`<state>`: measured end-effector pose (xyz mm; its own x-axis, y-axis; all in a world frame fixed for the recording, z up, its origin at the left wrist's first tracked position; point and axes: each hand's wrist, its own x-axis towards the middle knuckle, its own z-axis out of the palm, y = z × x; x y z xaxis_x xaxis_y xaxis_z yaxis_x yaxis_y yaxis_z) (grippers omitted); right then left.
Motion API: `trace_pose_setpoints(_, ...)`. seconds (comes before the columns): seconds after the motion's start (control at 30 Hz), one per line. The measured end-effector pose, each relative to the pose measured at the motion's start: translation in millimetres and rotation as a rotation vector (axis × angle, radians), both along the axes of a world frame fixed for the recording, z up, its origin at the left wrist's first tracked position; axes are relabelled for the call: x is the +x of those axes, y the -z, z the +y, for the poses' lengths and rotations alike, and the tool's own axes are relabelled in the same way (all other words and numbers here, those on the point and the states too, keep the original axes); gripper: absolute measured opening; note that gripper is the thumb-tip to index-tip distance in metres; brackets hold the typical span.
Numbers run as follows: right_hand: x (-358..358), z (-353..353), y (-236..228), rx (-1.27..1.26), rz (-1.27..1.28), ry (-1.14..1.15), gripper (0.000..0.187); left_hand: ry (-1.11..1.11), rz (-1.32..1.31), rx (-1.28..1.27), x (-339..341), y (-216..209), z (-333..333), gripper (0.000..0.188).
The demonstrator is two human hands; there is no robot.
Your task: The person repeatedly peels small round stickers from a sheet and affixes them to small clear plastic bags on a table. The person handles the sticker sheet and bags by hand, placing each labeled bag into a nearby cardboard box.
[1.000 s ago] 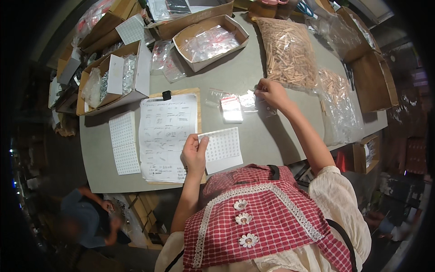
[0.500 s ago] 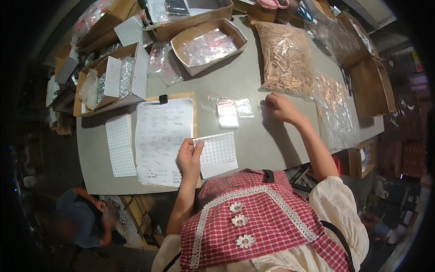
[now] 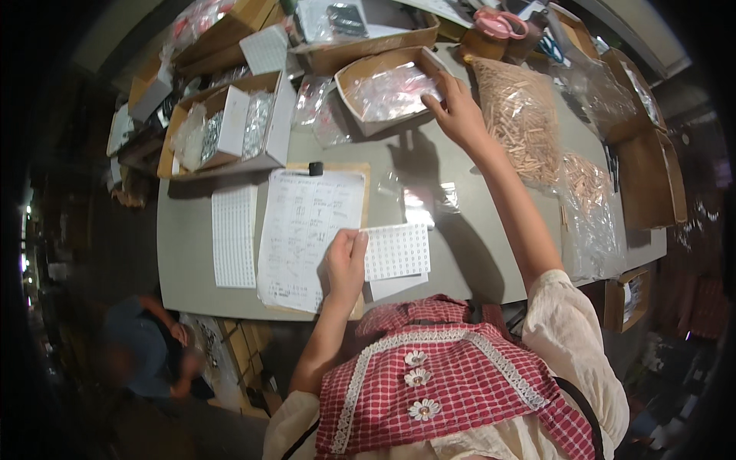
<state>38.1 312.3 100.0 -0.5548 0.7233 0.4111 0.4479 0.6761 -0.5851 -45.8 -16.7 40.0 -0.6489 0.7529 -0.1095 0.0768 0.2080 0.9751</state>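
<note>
Between the thumb and fingers of my left hand (image 3: 346,264) is a white sheet of small printed stickers (image 3: 396,251), with another white sheet showing beneath its lower edge. It is held over the table, beside a clipboard of handwritten papers (image 3: 310,238). My right hand (image 3: 458,115) reaches to the right side of a shallow cardboard box (image 3: 366,121). Its thumb and fingers are apart and nothing shows in them. Inside that box lie clear plastic bags (image 3: 391,86). Small clear bags (image 3: 420,207) lie on the table beyond the sticker sheet.
A large bag of wooden dowels (image 3: 517,119) and a flatter dowel bag (image 3: 590,211) lie at the right. To the left stands a divided box (image 3: 268,142) of bagged metal parts, near more sticker sheets (image 3: 234,238). A pink-lidded jar (image 3: 491,34) stands behind. Another person (image 3: 149,345) is at lower left.
My right hand has moved from the table beside the dowel bag up and left to the box of plastic bags. My left hand keeps the sticker sheet. The whole view has shifted.
</note>
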Motion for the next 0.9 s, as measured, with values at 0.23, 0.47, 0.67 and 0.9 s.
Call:
trace_pose_setpoints(0.23, 56.2, -150.0, -1.3, -0.133, -0.088, -0.596, 0.024, 0.065, 0.11, -0.043, 12.8, -22.0, 14.3, 0.021)
trace_pose_setpoints(0.47, 79.6, -177.0, -3.3, 0.002, -0.202, -0.446, 0.029, 0.111, 0.16, -0.01, 25.6, -22.4, 24.2, 0.023)
trace_pose_setpoints(0.67, 87.3, -189.6, 9.9, 0.169, -0.242, -0.359, 0.028, 0.13, 0.171, -0.012, 28.9, -17.4, 26.4, 0.023)
trace_pose_setpoints(0.9, 91.8, -183.0, 8.6, 0.199, -0.256, -0.513, 0.03, 0.164, 0.073, -0.052, 23.2, 0.4, 25.1, 0.023)
